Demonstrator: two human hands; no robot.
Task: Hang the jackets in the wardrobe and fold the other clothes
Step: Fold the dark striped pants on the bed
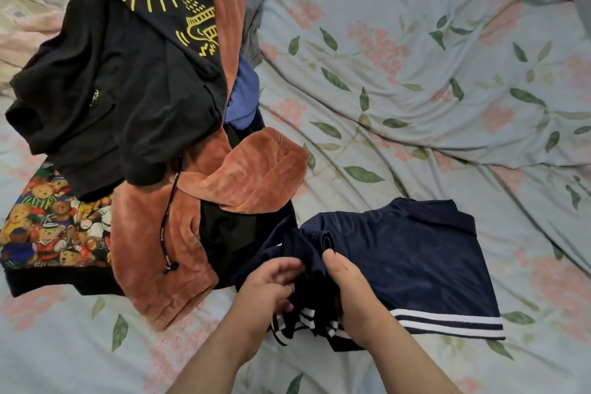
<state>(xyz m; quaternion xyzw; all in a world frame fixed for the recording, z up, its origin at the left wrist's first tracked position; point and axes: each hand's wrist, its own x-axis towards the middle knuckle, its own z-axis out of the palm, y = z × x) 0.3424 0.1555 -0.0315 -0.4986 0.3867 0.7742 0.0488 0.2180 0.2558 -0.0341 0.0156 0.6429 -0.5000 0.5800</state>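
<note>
While bunched, navy shirt (415, 259) between fingers (284, 267)

navy garment (415, 259): dark blue, white stripes along the hem; spread flat, lower right; left end bunched, gripped by left hand (271, 288) and right hand (351, 294)
black hoodie (128, 80): yellow line print; crumpled atop the pile, upper left
rust velvet hoodie (192, 233): beneath the black hoodie; black drawcord
bear-print garment (54, 224): black hem; partly under the pile, left
blue garment (244, 96): peeks out at the pile's right edge
</note>
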